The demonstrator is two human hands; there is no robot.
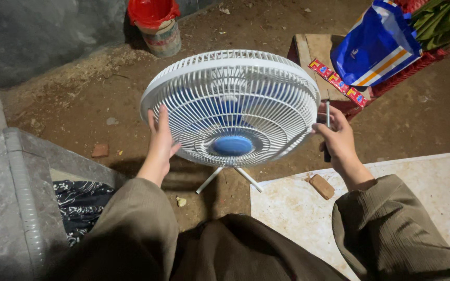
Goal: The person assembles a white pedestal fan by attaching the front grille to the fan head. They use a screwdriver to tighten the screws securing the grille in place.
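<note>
A white table fan (233, 106) with a wire grille, blue blades and a blue centre cap stands on thin white legs over the dirt floor. My left hand (161, 138) presses flat against the grille's left rim, fingers up. At the right rim, my right hand (337, 136) touches the grille while gripping a slim screwdriver (327, 117) with a dark handle, its metal shaft pointing up. Both sleeves are olive-brown.
A red-lidded bucket (157, 23) stands at the back wall. A blue bag (376, 47) and red packets (339, 83) lie on a wooden stand at right. A pale slab (423, 192) bears a small brick piece (321, 186). Grey stone block (11, 198) at left.
</note>
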